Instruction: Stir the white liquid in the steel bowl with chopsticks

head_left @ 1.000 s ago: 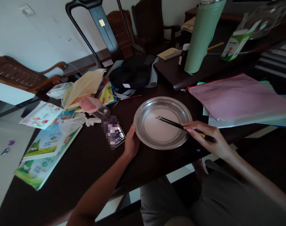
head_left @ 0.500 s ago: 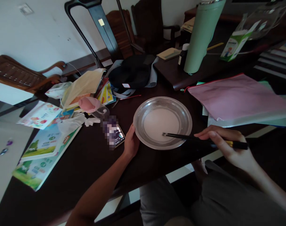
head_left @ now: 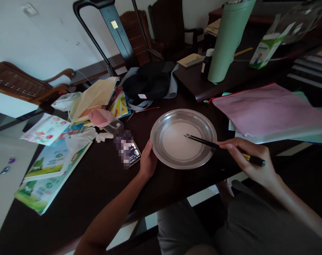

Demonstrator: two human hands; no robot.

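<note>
Clock ref = metal bowl point(head_left: 157, 134), 12 pointing away from the person. Bowl sits on the dark table point(head_left: 97, 184), centre of view, near the front edge; inside it's pale, can't tell if that's liq. or bare bottom. L hand point(head_left: 148, 162) grips the rim at approx 8 o'clock, thumb up by the edge, other fingers mostly hidden. R hand point(head_left: 249, 157), out between 3 & 4, holds black chopsticks point(head_left: 203, 141) w/ a gold band, fingers closed round them; they slant in over the rim, tips slightly apart above the bowl's middle, can't tell if touching what's below. Phone point(head_left: 133, 154), screen lit, lies near L hand, btwn 8 & 9. Farther out approx 9: booklets point(head_left: 46, 161) w/ green covers, stacked; btwn 9 & 10 a pink pear-shaped item point(head_left: 99, 117); at 10 a brown envelope point(head_left: 97, 97) atop papers. Black bag point(head_left: 147, 81) at 11. Dark bottle point(head_left: 205, 65) w/ white cap stands btwn 12 & 1, just beside a tall green flask point(head_left: 227, 46) at 1. Green/white carton point(head_left: 265, 53) btwn 1 & 2; pink zip pouch point(head_left: 269, 109) btwn 2 & 3, on other folders.
</note>
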